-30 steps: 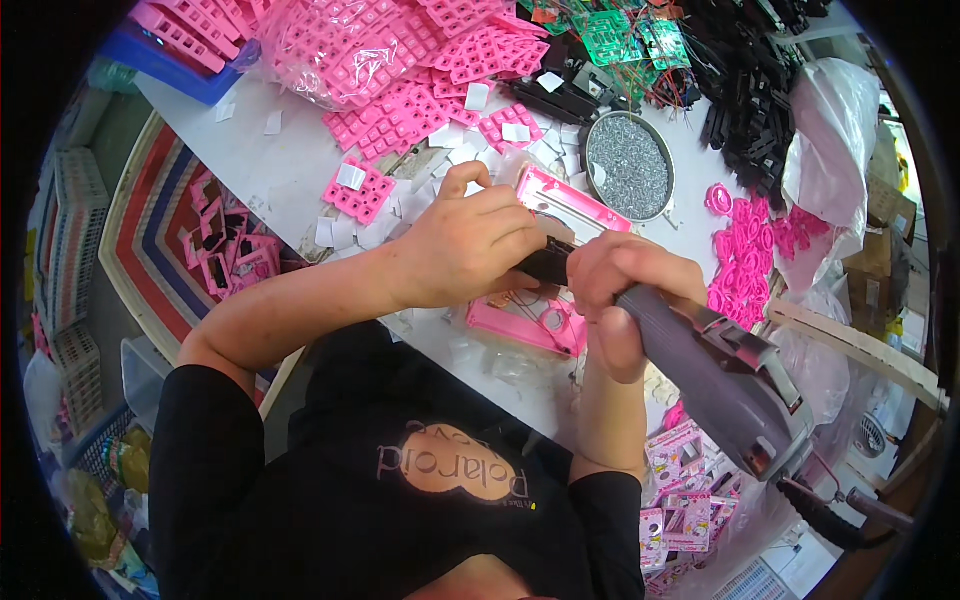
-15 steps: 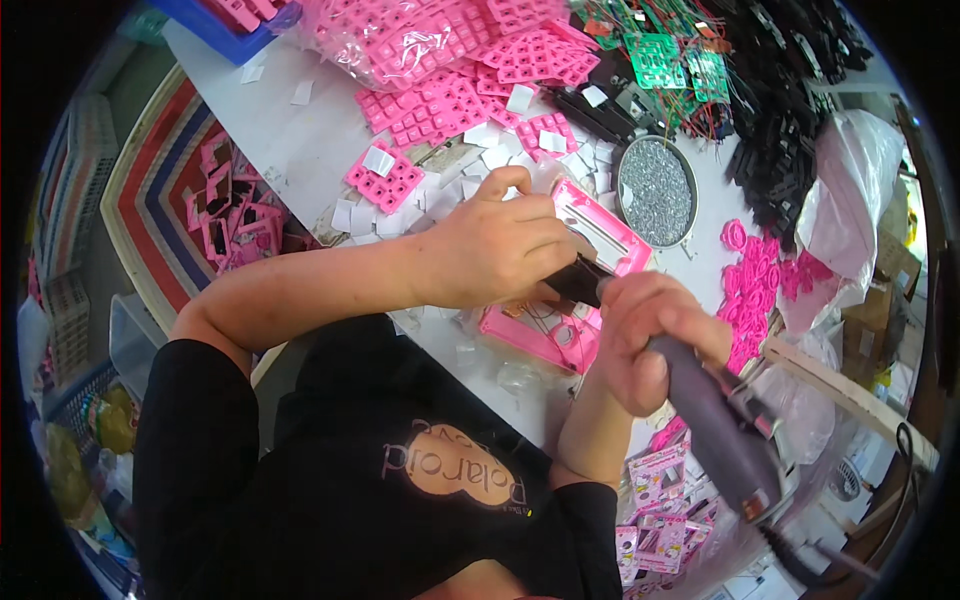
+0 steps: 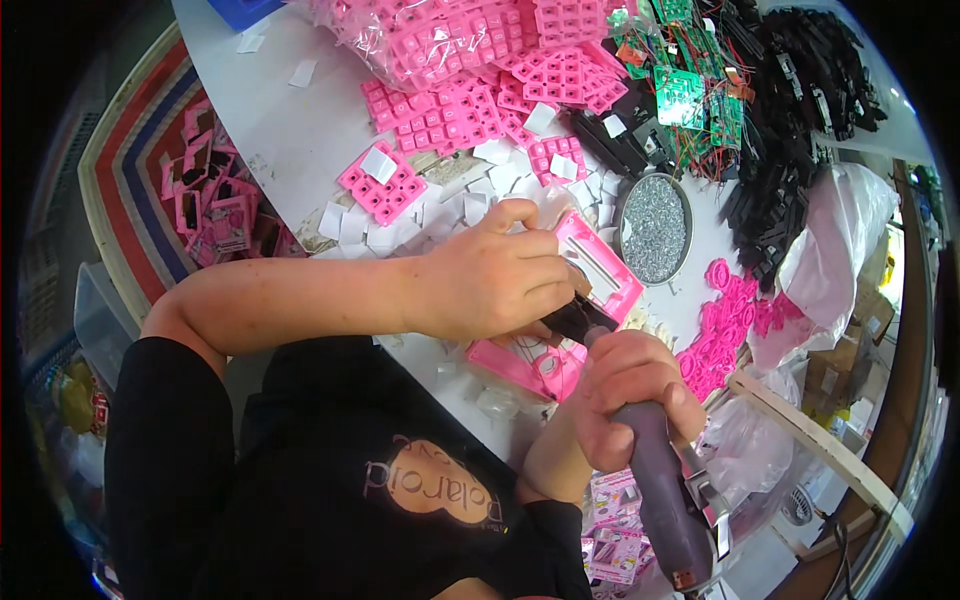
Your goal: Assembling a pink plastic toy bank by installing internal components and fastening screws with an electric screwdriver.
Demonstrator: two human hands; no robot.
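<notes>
Pink plastic casing (image 3: 560, 345) lies flat on desk (image 3: 290, 110), open face up, partly hidden under hands. Grey-purple electric screwdriver (image 3: 665, 500), angled, its dark tip (image 3: 575, 320) set down on casing's middle.

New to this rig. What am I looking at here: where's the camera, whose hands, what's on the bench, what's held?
There is no robot here: a person works with two bare hands. The single picture comes from a wide fisheye camera worn on the person's head, looking down, so straight edges bend near the rim and the forearms come in from below.

The right hand grips a purple-grey electric screwdriver, its tip pointing at a pink plastic case on the white table. The left hand presses on that case and pinches something too small to make out near the tip.

Around it lie pink keypad mats, small white squares, a round dish of screws, green circuit boards and black plastic parts.
</notes>
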